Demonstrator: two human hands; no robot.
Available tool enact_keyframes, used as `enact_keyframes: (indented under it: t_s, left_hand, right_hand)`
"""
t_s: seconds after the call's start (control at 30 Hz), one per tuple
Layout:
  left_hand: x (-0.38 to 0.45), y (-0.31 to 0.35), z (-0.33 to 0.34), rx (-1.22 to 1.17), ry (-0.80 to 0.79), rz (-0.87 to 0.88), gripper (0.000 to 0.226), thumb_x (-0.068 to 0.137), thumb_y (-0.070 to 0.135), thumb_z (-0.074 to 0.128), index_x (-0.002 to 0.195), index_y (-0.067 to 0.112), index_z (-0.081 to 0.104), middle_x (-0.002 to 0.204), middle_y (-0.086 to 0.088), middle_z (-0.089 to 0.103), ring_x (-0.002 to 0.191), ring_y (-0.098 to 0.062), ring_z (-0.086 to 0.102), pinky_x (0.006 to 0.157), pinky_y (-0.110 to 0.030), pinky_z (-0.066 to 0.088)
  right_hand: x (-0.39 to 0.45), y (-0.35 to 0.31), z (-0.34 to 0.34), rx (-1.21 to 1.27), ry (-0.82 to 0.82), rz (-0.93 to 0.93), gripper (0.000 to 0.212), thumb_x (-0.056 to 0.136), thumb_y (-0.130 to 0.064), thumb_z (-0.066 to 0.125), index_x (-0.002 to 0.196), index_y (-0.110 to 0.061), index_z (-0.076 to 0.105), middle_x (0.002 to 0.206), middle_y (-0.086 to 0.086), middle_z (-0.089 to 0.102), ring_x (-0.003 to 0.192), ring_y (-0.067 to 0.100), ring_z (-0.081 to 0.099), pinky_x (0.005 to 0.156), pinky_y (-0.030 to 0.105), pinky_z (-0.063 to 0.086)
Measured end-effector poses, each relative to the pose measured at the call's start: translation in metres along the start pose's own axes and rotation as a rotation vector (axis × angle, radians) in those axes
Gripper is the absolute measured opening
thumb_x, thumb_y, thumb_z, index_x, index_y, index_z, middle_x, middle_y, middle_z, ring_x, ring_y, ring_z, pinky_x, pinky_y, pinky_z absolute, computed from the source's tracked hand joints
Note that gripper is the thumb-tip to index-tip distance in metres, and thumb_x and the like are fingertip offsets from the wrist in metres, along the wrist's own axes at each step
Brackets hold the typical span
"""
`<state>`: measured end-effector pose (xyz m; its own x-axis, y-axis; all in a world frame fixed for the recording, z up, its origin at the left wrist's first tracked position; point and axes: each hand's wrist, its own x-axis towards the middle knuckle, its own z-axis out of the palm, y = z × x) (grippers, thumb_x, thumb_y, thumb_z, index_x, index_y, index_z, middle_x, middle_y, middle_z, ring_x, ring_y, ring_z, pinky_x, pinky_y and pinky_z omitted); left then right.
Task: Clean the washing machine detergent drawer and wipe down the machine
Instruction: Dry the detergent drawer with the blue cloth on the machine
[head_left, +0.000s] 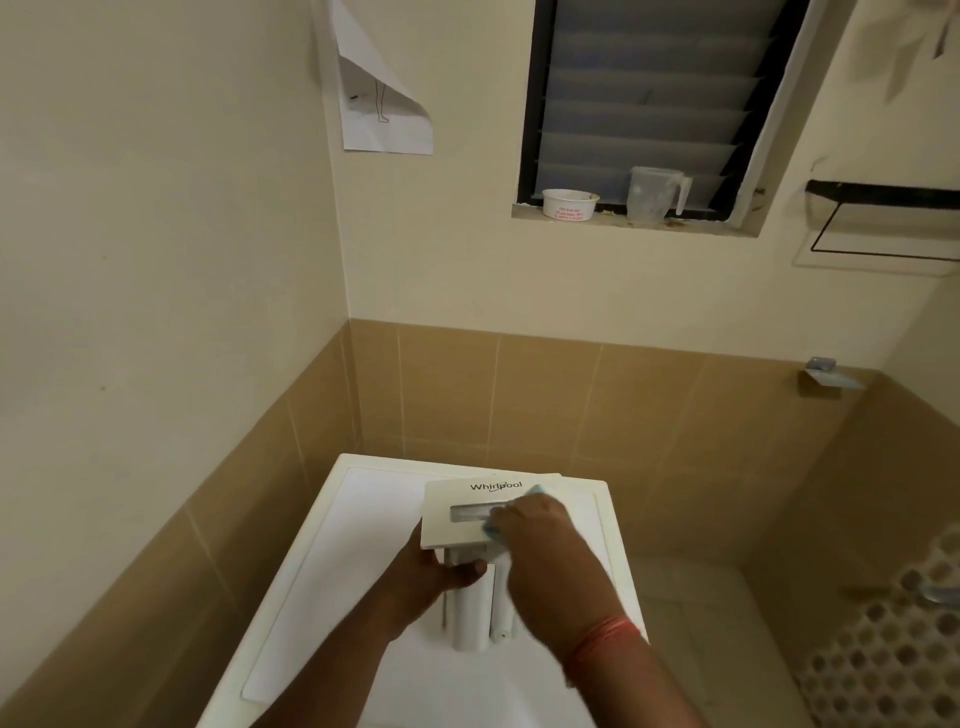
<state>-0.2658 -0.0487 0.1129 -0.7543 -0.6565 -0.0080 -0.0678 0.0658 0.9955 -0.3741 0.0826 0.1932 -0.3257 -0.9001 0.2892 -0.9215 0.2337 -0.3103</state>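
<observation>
Over the white top of the washing machine (311, 597), right hand (535, 530) closed on a pale blue cloth (491, 530), pressed flat against the front panel of the detergent drawer (457, 514), just at the recessed grip slot below the brand lettering. Cloth mostly hidden under the palm, only edges showing above and left of the knuckles. Left hand (431, 577) wrapped round the drawer's body from the left, thumb across the white compartments, fingers behind and out of sight. Drawer out of its slot, held above the lid with the panel facing up and away; likely gripped so to brace the panel against the wiping pressure and to let drips fall on the lid. Probably mid-wipe on the fascia, machine surfaces yet to be done. Farther out, beige tiled wall, a window sill (634, 221) carrying a white tub (570, 203) and a clear jug (655, 193), a curling sheet of paper (379, 104) on the wall. Nothing in the way of either hand.
</observation>
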Motion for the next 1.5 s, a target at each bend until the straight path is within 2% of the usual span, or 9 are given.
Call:
enact_keyframes:
  t_s: [0.1, 0.23, 0.37, 0.5, 0.63, 0.77, 1.17, 1.3, 1.5]
  left_hand:
    - [0.0, 0.004, 0.002, 0.023, -0.003, 0.024, 0.062, 0.071, 0.016, 0.079, 0.124, 0.029, 0.051, 0.116, 0.015, 0.065, 0.104, 0.007, 0.061, 0.079, -0.012, 0.051]
    - [0.003, -0.003, 0.002, 0.021, -0.011, -0.017, 0.053, 0.079, 0.004, 0.08, 0.121, 0.028, 0.058, 0.109, 0.013, 0.071, 0.107, 0.002, 0.062, 0.078, -0.014, 0.052]
    - [0.004, -0.005, -0.001, 0.011, -0.007, -0.038, 0.055, 0.078, 0.013, 0.083, 0.125, 0.031, 0.059, 0.116, 0.022, 0.068, 0.11, 0.002, 0.061, 0.089, -0.019, 0.052]
    - [0.004, -0.001, 0.0, -0.017, 0.015, -0.055, 0.059, 0.073, 0.02, 0.086, 0.123, 0.035, 0.058, 0.111, 0.02, 0.07, 0.108, 0.002, 0.061, 0.078, -0.015, 0.052]
    - [0.002, 0.002, 0.002, -0.008, 0.011, -0.035, 0.061, 0.078, 0.007, 0.08, 0.126, 0.03, 0.052, 0.113, 0.016, 0.067, 0.101, 0.01, 0.061, 0.076, -0.01, 0.05]
    - [0.003, 0.001, 0.002, -0.013, 0.016, -0.049, 0.058, 0.074, 0.014, 0.084, 0.121, 0.036, 0.057, 0.11, 0.018, 0.069, 0.106, 0.005, 0.062, 0.077, -0.013, 0.051]
    - [0.003, 0.009, -0.001, 0.051, 0.034, -0.152, 0.04, 0.091, 0.002, 0.063, 0.127, 0.013, 0.051, 0.102, 0.011, 0.06, 0.091, -0.004, 0.06, 0.072, -0.011, 0.052]
    - [0.004, 0.011, -0.002, 0.029, 0.003, -0.084, 0.047, 0.083, -0.001, 0.074, 0.119, 0.023, 0.055, 0.104, 0.016, 0.066, 0.094, 0.002, 0.065, 0.082, -0.015, 0.053]
    - [0.006, 0.012, -0.005, -0.063, -0.048, -0.054, 0.06, 0.079, 0.007, 0.081, 0.125, 0.034, 0.055, 0.116, 0.029, 0.066, 0.109, 0.01, 0.059, 0.081, -0.012, 0.049]
  right_hand:
    - [0.0, -0.01, 0.003, 0.01, 0.024, -0.095, 0.048, 0.059, 0.003, 0.065, 0.1, -0.021, 0.074, 0.097, -0.003, 0.068, 0.097, 0.021, 0.061, 0.091, 0.027, 0.051]
    - [-0.004, 0.034, -0.006, 0.073, 0.02, 0.057, 0.054, 0.074, 0.009, 0.05, 0.111, -0.025, 0.07, 0.111, -0.005, 0.063, 0.114, 0.016, 0.052, 0.097, 0.009, 0.027]
    - [-0.008, 0.059, -0.016, 0.024, 0.056, 0.188, 0.048, 0.079, 0.007, 0.047, 0.107, -0.025, 0.069, 0.104, -0.008, 0.06, 0.107, 0.018, 0.054, 0.088, 0.017, 0.037]
    - [-0.001, 0.026, 0.001, 0.009, 0.054, 0.078, 0.054, 0.068, 0.011, 0.046, 0.107, -0.018, 0.069, 0.107, 0.002, 0.063, 0.116, 0.027, 0.051, 0.108, 0.029, 0.039]
    - [0.006, -0.015, 0.013, 0.052, 0.08, -0.101, 0.043, 0.061, 0.008, 0.061, 0.096, -0.015, 0.073, 0.095, 0.004, 0.068, 0.099, 0.028, 0.065, 0.095, 0.037, 0.054]
    - [0.006, 0.018, 0.009, 0.078, 0.024, -0.011, 0.055, 0.071, 0.008, 0.053, 0.114, -0.024, 0.069, 0.116, -0.004, 0.062, 0.118, 0.014, 0.052, 0.1, 0.011, 0.032]
    - [0.024, -0.027, 0.032, 0.105, 0.0, -0.107, 0.052, 0.071, 0.011, 0.056, 0.113, -0.017, 0.07, 0.111, 0.0, 0.065, 0.113, 0.019, 0.054, 0.102, 0.018, 0.037]
    - [0.023, -0.008, 0.019, 0.116, -0.079, -0.122, 0.06, 0.078, 0.008, 0.051, 0.127, -0.024, 0.063, 0.128, -0.007, 0.058, 0.123, 0.007, 0.044, 0.103, 0.003, 0.015]
    - [0.012, 0.032, 0.003, 0.08, -0.02, -0.008, 0.05, 0.079, 0.006, 0.056, 0.107, -0.032, 0.068, 0.107, -0.017, 0.063, 0.109, 0.01, 0.056, 0.097, 0.018, 0.04]
